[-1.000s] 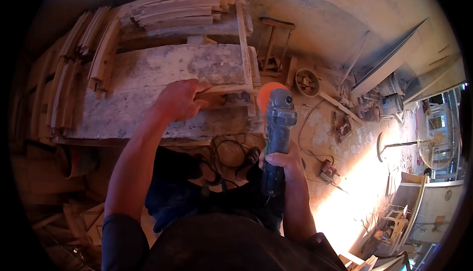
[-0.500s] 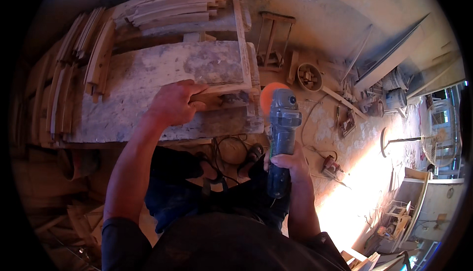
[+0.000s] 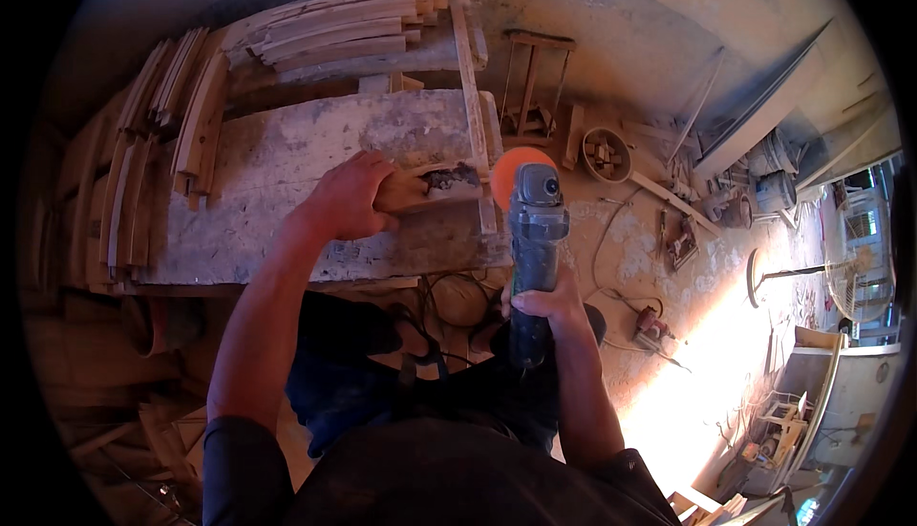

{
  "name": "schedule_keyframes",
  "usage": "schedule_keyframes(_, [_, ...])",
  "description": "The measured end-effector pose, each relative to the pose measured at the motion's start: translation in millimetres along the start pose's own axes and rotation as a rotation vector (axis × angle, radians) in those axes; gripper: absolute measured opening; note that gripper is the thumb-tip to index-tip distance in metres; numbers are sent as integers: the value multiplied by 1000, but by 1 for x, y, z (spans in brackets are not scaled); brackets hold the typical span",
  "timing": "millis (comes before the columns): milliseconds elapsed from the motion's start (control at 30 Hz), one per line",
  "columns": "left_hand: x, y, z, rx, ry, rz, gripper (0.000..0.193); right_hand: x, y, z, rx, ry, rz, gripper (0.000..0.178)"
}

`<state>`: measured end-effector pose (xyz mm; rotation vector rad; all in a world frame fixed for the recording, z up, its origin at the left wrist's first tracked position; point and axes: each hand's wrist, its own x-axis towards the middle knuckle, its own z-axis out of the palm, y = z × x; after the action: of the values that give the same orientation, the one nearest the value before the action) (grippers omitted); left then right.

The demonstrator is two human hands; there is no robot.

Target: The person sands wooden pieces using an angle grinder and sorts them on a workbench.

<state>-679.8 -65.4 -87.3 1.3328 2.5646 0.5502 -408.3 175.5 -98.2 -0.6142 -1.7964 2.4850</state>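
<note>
My left hand [image 3: 346, 197] grips the left end of a short wooden block [image 3: 413, 192] and presses it on the worn workbench [image 3: 287, 149]. A dark, rough patch marks the block's upper face, and its right end lies by a wooden strip at the bench's right edge. In my right hand [image 3: 559, 302] is a grey angle grinder [image 3: 538, 239], its fingers wrapped round the body. The grinder stands upright in view, just off the bench's right end. Its orange disc [image 3: 516, 171] sits near the block's right end; whether they touch I cannot tell.
Stacked wooden strips [image 3: 334, 29] lie at the back of the bench, with more planks [image 3: 198, 134] on the left. A round tub of wood offcuts [image 3: 607, 155] and a red power tool [image 3: 652, 325] with its cord are on the floor to the right. A fan [image 3: 855, 273] stands far right.
The wooden block has turned under my left hand, so its dark-patched face now shows upward. My right hand and the grinder have shifted slightly left. The whole view has tilted a little.
</note>
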Motion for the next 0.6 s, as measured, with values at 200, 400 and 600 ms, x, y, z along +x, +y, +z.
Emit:
schedule_keyframes(200, [13,-6,-10,-141,-137,-62,65,15,2,-2,-59,-24,-4,56])
schedule_keyframes(400, [5,-4,-12,-281,-82,-231,60,-3,12,-11,28,52,-29,54])
schedule_keyframes(600, [-21,3,-26,-1115,327,-672,40,-34,10,-9,186,83,-108,61])
